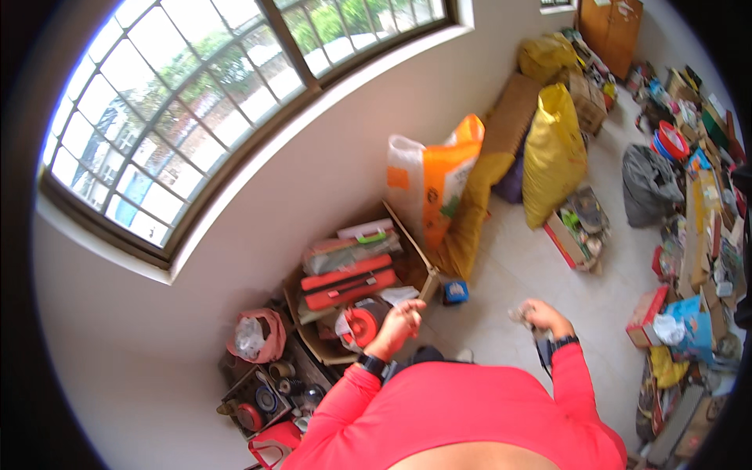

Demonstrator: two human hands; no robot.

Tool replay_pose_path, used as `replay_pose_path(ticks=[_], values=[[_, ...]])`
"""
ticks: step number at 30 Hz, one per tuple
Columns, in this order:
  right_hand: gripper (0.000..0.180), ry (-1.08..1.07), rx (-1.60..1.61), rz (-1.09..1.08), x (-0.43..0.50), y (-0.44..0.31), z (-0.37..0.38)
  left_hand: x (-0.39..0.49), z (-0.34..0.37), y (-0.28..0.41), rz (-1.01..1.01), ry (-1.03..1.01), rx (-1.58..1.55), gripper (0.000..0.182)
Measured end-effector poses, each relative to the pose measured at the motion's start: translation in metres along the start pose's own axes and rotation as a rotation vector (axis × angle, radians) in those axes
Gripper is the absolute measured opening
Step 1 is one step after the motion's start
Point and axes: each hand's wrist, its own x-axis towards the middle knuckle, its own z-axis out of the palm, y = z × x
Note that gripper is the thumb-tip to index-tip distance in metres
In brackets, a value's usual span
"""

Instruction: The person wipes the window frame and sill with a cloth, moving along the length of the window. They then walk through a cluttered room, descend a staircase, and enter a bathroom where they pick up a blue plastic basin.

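My left hand (400,328) is raised over the edge of an open cardboard box (433,282), its fingers loosely bent and apart, with nothing visible in them. In the box lie a red case with a dark band (352,283), plastic-wrapped items (352,252) and a round red-topped thing (361,326). My right hand (547,317), farther right above the tiled floor (499,335), pinches a small greyish object (519,315), too blurred to name. Both wrists wear dark bands. A small blue box (456,292) sits on the floor beside the cardboard box.
Sacks, orange-and-white (449,176) and yellow (555,155), stand along the wall. A shallow box of oddments (578,235) rests on the floor. Heaped clutter and a grey plastic bag (649,185) line the right. A pink bag (258,335) and a crate (276,405) are at left.
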Motion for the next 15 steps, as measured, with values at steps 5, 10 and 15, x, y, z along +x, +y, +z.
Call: replay_pose_path(ticks=[5,10,15], values=[[0.04,-0.09,0.021,-0.19,0.053,-0.08,-0.007,0.0,-0.013,-0.003,-0.018,0.069,-0.109,0.035],[0.04,-0.201,-0.007,-0.368,0.131,-0.226,-0.01,-0.021,-0.055,-0.021,-0.022,0.348,-0.212,0.036],[0.035,-0.103,0.058,-1.027,0.245,-0.419,0.023,-0.037,-0.105,-0.055,0.032,0.631,-0.478,0.041]])
